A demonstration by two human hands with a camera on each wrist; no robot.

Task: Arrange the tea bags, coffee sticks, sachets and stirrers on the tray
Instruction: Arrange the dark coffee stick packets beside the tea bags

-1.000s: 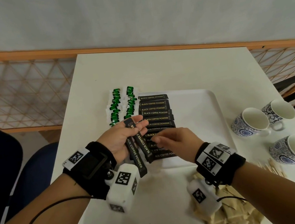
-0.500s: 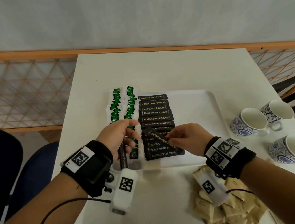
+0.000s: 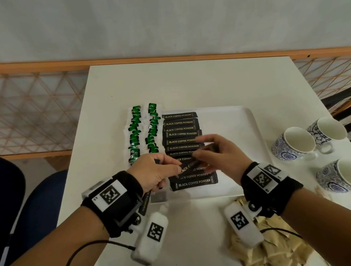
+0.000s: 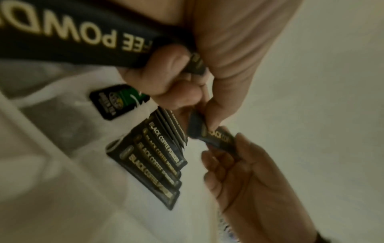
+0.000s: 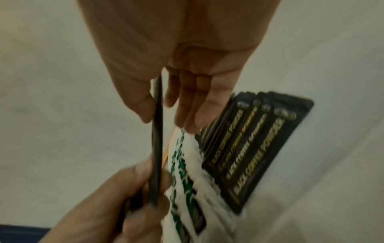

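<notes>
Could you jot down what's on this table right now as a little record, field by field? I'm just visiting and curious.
Tray: white tray on a white table
On the tray: two rows of green tea bags, a column of black coffee sticks
Left hand: grips spare coffee sticks, pinches one end of a stick
Right hand: pinches the other end of that passed stick
Beside the tray: three patterned cups, gold sachets
Stirrers: barely visible near the cups

Matt black coffee sticks [image 3: 194,182], seemingly foil; smooth white plastic tray [image 3: 237,146].
</notes>
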